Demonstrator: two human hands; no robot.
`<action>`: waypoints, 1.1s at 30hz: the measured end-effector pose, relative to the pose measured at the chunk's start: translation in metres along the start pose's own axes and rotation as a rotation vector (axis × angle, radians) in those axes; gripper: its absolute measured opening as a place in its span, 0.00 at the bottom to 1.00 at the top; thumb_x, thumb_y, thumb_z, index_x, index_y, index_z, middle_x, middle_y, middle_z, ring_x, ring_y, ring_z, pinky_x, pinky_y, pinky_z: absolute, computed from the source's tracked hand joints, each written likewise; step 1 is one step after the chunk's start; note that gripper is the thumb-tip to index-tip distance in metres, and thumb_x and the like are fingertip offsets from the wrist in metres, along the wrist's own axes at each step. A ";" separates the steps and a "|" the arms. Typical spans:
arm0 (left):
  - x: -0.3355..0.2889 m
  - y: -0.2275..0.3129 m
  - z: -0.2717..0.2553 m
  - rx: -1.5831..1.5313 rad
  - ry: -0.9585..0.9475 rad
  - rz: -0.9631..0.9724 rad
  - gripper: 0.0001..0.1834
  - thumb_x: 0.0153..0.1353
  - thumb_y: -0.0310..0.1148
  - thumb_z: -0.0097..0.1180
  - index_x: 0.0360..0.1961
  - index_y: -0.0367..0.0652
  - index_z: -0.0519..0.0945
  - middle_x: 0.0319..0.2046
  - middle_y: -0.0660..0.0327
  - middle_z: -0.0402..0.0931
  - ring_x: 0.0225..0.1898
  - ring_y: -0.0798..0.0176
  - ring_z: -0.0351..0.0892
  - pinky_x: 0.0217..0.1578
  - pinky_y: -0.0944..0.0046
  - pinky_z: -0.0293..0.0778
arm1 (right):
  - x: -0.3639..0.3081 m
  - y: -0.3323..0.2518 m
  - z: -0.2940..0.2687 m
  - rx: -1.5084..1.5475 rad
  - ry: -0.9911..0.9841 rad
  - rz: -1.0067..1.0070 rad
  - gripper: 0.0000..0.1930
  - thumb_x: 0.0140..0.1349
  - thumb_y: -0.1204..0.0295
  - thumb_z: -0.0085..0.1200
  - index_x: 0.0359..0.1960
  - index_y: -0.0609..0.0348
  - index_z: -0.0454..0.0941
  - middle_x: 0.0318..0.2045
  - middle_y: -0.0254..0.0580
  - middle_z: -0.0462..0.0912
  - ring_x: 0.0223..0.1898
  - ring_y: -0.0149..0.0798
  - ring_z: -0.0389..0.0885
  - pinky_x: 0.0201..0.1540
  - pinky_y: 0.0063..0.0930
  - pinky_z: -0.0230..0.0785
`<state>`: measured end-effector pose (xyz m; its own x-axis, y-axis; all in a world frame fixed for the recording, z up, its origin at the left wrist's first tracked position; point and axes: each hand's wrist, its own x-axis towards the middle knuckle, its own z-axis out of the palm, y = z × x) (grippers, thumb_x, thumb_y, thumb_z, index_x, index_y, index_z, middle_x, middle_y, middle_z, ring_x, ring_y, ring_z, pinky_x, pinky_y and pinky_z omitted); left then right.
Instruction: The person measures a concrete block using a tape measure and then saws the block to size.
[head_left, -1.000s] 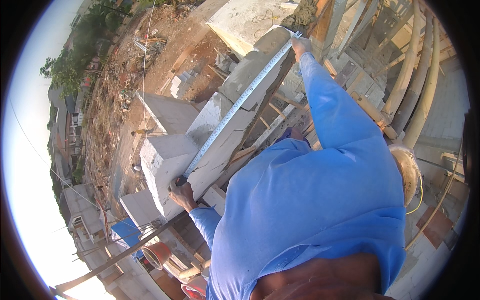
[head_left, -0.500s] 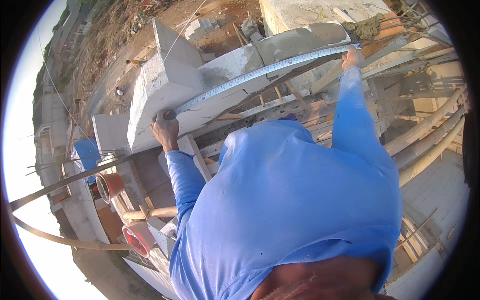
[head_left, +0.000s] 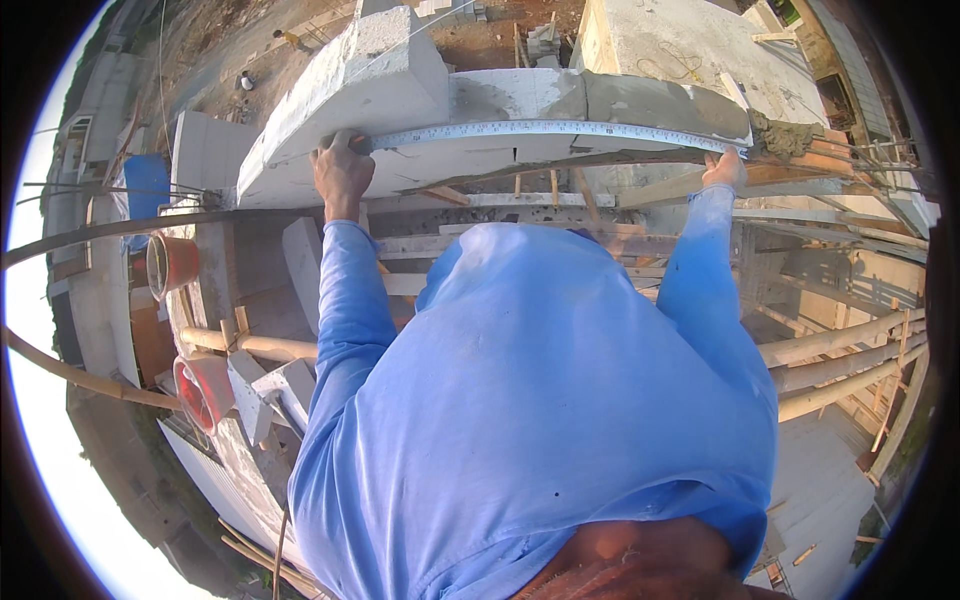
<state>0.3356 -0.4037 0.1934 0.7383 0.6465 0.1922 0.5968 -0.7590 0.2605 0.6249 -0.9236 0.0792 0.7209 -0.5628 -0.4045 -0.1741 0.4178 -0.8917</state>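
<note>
L hand [head_left: 343,175], upper L of frame, is gripping case [head_left: 360,145]; R hand [head_left: 725,168], upper R, is pinching end of tape [head_left: 560,128]; weak pinch poss. risking slip, sag.

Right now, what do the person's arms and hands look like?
The left sleeve and right sleeve are long, plain blue and wrinkly, like the rest of the shirt. They reach about to the wrists, and the right one looks paler there. The left hand and right hand wear no gloves.
</note>
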 end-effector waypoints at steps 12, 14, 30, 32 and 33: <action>-0.003 -0.001 0.000 0.010 -0.003 -0.032 0.19 0.45 0.26 0.55 0.40 0.53 0.84 0.50 0.55 0.76 0.55 0.46 0.69 0.54 0.56 0.69 | -0.017 0.002 0.010 -0.012 -0.002 -0.018 0.16 0.60 0.77 0.51 0.50 0.72 0.71 0.49 0.52 0.75 0.48 0.48 0.78 0.50 0.49 0.74; -0.002 0.000 0.000 0.003 -0.018 -0.027 0.19 0.45 0.26 0.55 0.41 0.54 0.84 0.50 0.55 0.76 0.54 0.46 0.69 0.54 0.56 0.69 | -0.020 0.002 0.010 -0.008 0.002 -0.025 0.16 0.60 0.77 0.51 0.49 0.72 0.71 0.48 0.52 0.75 0.48 0.48 0.77 0.49 0.49 0.74; 0.001 0.005 0.001 0.011 -0.030 -0.001 0.19 0.47 0.25 0.55 0.41 0.52 0.84 0.49 0.54 0.76 0.53 0.46 0.70 0.53 0.55 0.68 | -0.026 0.026 0.012 -0.004 -0.031 -0.003 0.13 0.59 0.73 0.53 0.44 0.67 0.75 0.42 0.45 0.79 0.39 0.42 0.80 0.38 0.40 0.74; -0.004 0.007 -0.002 -0.015 -0.030 -0.041 0.17 0.47 0.26 0.54 0.41 0.51 0.84 0.49 0.54 0.76 0.52 0.47 0.71 0.53 0.55 0.68 | -0.012 0.042 0.016 -0.013 -0.041 -0.061 0.11 0.58 0.71 0.56 0.41 0.61 0.75 0.37 0.41 0.79 0.37 0.41 0.77 0.44 0.50 0.70; -0.005 0.004 0.001 -0.010 -0.038 -0.012 0.18 0.46 0.26 0.54 0.40 0.51 0.84 0.48 0.54 0.76 0.52 0.47 0.71 0.53 0.55 0.67 | 0.001 0.051 0.013 -0.058 -0.049 -0.071 0.09 0.58 0.71 0.57 0.38 0.61 0.75 0.34 0.39 0.79 0.33 0.39 0.77 0.40 0.45 0.71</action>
<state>0.3347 -0.4095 0.1927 0.7426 0.6521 0.1530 0.6028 -0.7502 0.2717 0.6253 -0.8937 0.0360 0.7648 -0.5530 -0.3306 -0.1587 0.3356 -0.9285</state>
